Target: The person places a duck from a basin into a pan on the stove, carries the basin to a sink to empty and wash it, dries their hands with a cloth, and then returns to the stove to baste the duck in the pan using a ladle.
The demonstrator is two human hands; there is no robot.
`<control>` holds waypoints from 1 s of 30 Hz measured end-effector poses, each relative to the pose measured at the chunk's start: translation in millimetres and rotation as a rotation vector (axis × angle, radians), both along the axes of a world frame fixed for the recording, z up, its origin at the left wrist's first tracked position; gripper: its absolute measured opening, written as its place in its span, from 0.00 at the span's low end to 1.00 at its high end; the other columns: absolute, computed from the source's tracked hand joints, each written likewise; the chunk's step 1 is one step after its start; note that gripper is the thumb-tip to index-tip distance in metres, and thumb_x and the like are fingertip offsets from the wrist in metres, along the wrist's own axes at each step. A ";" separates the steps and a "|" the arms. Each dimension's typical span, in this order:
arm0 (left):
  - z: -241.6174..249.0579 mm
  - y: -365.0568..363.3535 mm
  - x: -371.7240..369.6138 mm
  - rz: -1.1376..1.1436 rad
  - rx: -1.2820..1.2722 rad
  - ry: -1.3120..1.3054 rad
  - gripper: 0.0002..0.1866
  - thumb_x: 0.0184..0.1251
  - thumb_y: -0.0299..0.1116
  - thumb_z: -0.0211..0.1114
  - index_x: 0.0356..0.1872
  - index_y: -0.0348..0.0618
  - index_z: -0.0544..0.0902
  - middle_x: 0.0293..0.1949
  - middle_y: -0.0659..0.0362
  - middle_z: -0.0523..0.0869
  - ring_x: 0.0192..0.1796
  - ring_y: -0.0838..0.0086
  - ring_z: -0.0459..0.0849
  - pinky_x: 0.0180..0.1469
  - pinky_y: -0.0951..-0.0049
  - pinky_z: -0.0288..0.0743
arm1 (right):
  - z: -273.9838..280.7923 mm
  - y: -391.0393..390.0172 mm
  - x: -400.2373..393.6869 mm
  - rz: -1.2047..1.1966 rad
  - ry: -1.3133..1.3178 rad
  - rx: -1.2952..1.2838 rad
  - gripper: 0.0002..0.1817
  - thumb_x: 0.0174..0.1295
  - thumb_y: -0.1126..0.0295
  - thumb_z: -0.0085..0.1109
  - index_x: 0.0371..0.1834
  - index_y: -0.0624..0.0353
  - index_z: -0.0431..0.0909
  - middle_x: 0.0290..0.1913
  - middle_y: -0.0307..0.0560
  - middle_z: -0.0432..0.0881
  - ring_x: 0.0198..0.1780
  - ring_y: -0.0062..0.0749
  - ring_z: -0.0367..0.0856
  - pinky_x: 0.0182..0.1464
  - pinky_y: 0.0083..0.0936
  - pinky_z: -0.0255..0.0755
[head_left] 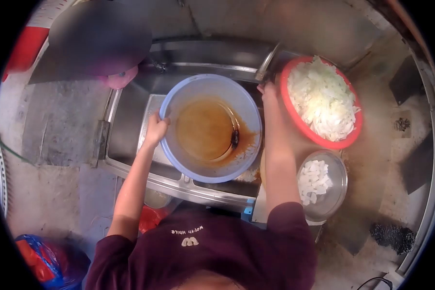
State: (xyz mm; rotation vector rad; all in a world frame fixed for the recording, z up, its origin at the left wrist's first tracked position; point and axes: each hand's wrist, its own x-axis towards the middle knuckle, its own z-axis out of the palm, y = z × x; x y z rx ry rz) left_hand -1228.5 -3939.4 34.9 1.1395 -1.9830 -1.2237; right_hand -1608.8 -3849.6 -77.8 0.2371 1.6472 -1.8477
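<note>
A light blue plastic basin [211,175] stands over the metal sink, with thin brown liquid [203,128] in its bottom and a dark sauce-like smear [235,139] along its right side. My left hand [158,127] is closed on the basin's left rim. Beyond the basin's upper right edge, my right hand [268,91] is at the lower end of a metal tap [267,64]. Its fingers look curled there, though they are partly hidden. A red plastic bowl [319,140] heaped with shredded cabbage [321,99] is just right of this hand.
Below the red bowl, a clear round bowl [334,204] holds white cut pieces [315,180]. The sink's front edge [205,193] runs between my body and the basin. A pink object [123,77] is at the back left. Blue and red plastic bags [53,263] lie at the lower left.
</note>
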 end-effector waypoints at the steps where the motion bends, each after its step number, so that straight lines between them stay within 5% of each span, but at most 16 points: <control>1: 3.2 1.9 0.0 -0.013 0.031 -0.033 0.20 0.44 0.26 0.52 0.43 0.31 0.72 0.24 0.56 0.76 0.26 0.75 0.74 0.30 0.76 0.67 | 0.3 -1.7 0.5 -0.022 0.028 0.021 0.22 0.62 0.66 0.40 0.60 0.47 0.55 0.39 0.44 0.74 0.27 0.26 0.75 0.27 0.25 0.76; 4: 11.4 7.4 0.4 -0.038 0.111 -0.085 0.21 0.45 0.25 0.50 0.44 0.31 0.72 0.27 0.56 0.77 0.28 0.76 0.74 0.32 0.78 0.67 | 5.9 -2.0 7.0 -0.026 0.172 0.224 0.21 0.58 0.68 0.46 0.56 0.57 0.62 0.40 0.49 0.75 0.29 0.32 0.77 0.32 0.29 0.75; 7: 13.2 13.7 0.0 -0.035 0.141 -0.059 0.21 0.45 0.25 0.50 0.45 0.31 0.72 0.28 0.56 0.77 0.29 0.77 0.74 0.33 0.78 0.67 | -18.9 -16.2 11.3 -0.339 0.892 0.671 0.17 0.53 0.69 0.50 0.42 0.70 0.70 0.40 0.61 0.74 0.40 0.45 0.76 0.44 0.35 0.69; 8: 11.9 14.3 1.0 -0.032 0.147 -0.055 0.21 0.45 0.25 0.50 0.45 0.31 0.72 0.28 0.56 0.77 0.29 0.77 0.73 0.33 0.78 0.67 | -22.5 -15.3 3.3 -0.103 0.574 0.612 0.21 0.50 0.71 0.52 0.47 0.69 0.66 0.46 0.64 0.71 0.48 0.51 0.71 0.52 0.39 0.63; 15: -7.7 24.0 8.5 0.041 0.121 0.026 0.22 0.45 0.26 0.51 0.46 0.32 0.71 0.32 0.54 0.78 0.32 0.74 0.75 0.35 0.76 0.68 | -0.4 -12.9 37.4 -0.136 0.710 0.631 0.21 0.48 0.75 0.51 0.47 0.66 0.61 0.51 0.61 0.64 0.53 0.52 0.64 0.52 0.38 0.63; 16: -11.1 25.2 7.9 0.059 0.093 0.031 0.21 0.45 0.26 0.51 0.46 0.32 0.71 0.31 0.54 0.78 0.31 0.74 0.75 0.35 0.76 0.68 | 25.9 -4.0 61.3 -0.152 0.903 0.720 0.15 0.47 0.77 0.50 0.40 0.67 0.66 0.43 0.61 0.71 0.47 0.55 0.68 0.49 0.40 0.65; 19: -11.2 25.5 2.3 0.088 0.037 -0.048 0.21 0.46 0.27 0.51 0.46 0.32 0.71 0.26 0.54 0.78 0.28 0.74 0.75 0.32 0.75 0.68 | 37.0 20.1 109.5 0.110 0.956 0.201 0.07 0.46 0.79 0.47 0.30 0.66 0.70 0.29 0.55 0.75 0.32 0.50 0.74 0.36 0.36 0.70; 22: 5.3 32.5 -1.7 0.106 -0.020 -0.097 0.21 0.46 0.28 0.51 0.46 0.33 0.72 0.19 0.55 0.76 0.23 0.75 0.74 0.29 0.74 0.68 | 50.0 34.3 113.6 0.560 -0.152 -0.143 0.04 0.47 0.80 0.45 0.24 0.63 0.71 0.18 0.46 0.72 0.18 0.34 0.71 0.22 0.27 0.67; 25: 21.2 34.6 -6.7 0.128 -0.121 -0.059 0.21 0.47 0.28 0.51 0.46 0.35 0.72 0.14 0.56 0.74 0.19 0.77 0.72 0.26 0.74 0.67 | 53.6 41.1 111.9 0.584 0.056 0.027 0.04 0.48 0.79 0.45 0.25 0.62 0.71 0.18 0.42 0.71 0.14 0.24 0.66 0.16 0.20 0.60; 30: 51.0 36.2 -11.3 0.161 -0.184 -0.032 0.20 0.48 0.28 0.50 0.46 0.35 0.71 0.15 0.56 0.75 0.19 0.78 0.72 0.24 0.74 0.66 | 67.8 30.9 113.0 0.739 0.185 -0.064 0.03 0.49 0.77 0.47 0.26 0.62 0.71 0.19 0.43 0.72 0.16 0.27 0.68 0.17 0.24 0.62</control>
